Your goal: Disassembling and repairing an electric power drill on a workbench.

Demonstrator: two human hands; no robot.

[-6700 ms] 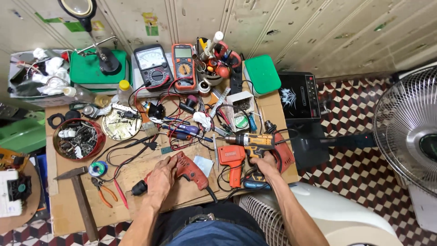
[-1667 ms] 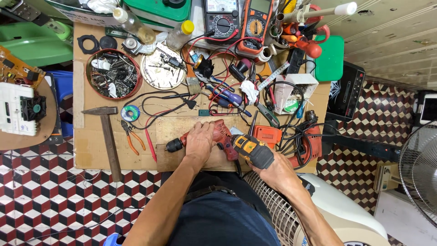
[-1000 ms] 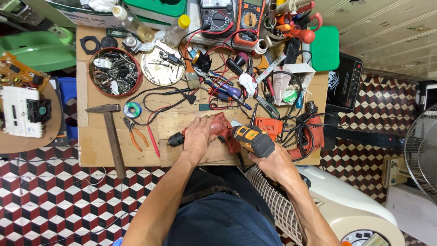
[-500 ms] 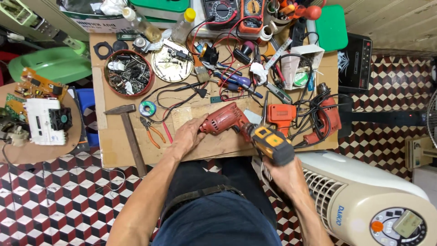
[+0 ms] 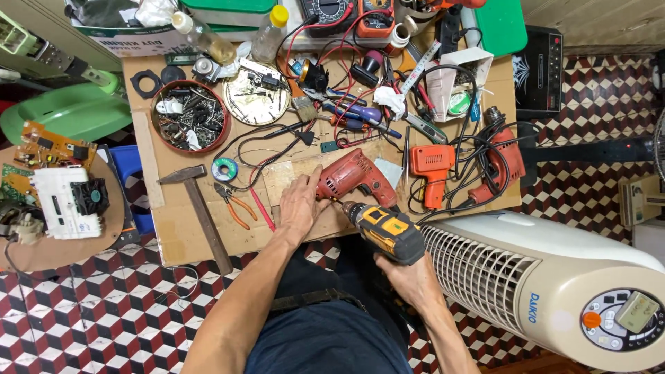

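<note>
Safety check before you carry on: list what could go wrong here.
The yellow driver bears on the red drill, which only the left hand steadies; a slipped bit could hit those fingers. The right hand hangs off the bench edge, so control may be poor. Loose cords nearby could snag.

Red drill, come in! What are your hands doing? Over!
Left hand pins red drill. Right hand aims yellow cordless driver at it. Cords crowd nearby.
</note>
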